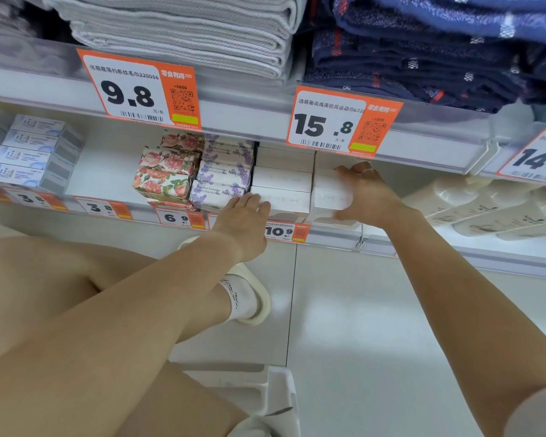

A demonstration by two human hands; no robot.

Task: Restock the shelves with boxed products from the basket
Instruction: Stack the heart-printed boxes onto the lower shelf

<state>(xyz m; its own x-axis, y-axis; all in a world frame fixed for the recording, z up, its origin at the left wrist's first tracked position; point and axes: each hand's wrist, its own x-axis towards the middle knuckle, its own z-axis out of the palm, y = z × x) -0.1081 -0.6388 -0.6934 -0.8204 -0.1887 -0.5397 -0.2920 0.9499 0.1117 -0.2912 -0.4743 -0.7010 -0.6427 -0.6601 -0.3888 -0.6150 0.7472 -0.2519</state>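
The right hand (364, 192) curls its fingers (344, 170) around a white box (330, 192) on the shelf (334, 233), beside the white stack (281, 181). The left hand (245, 216) lays straight fingers (260, 205) on the stack's lowest box. Lavender boxes (224, 171) and rose boxes (166, 173) stand left; bottles (486, 206) lie right. Towels (183, 29) fill the shelf above.

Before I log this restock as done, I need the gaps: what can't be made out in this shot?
Head view only:
- The basket: only a white corner shows, cut off by the bottom edge; its contents are unseen.
- The price label under the lavender boxes: covered by the left hand.
- Print on the white boxes: too faint.
- The box gripped by the right hand: fingers cover its right end.
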